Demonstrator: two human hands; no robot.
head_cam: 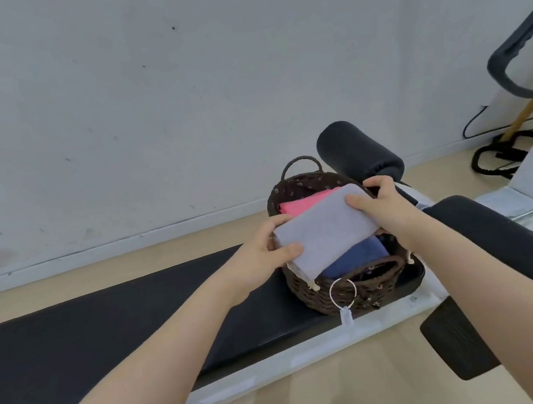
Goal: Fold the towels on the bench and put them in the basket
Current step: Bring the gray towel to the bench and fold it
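A folded grey towel (325, 227) is held flat just over a dark wicker basket (308, 290) that stands on the right end of the black padded bench (105, 330). My left hand (265, 253) grips the towel's near-left end, thumb on top. My right hand (378, 201) grips its far-right end. Inside the basket lie a folded pink towel (302, 202) at the back and a folded blue towel (355, 256) at the front, both partly hidden by the grey one.
A white tag on a ring (346, 314) hangs from the basket's front. A black foam roller (357, 151) sits behind the basket, another pad (503, 237) to its right. Exercise gear and black straps (495, 159) stand at the far right by the wall.
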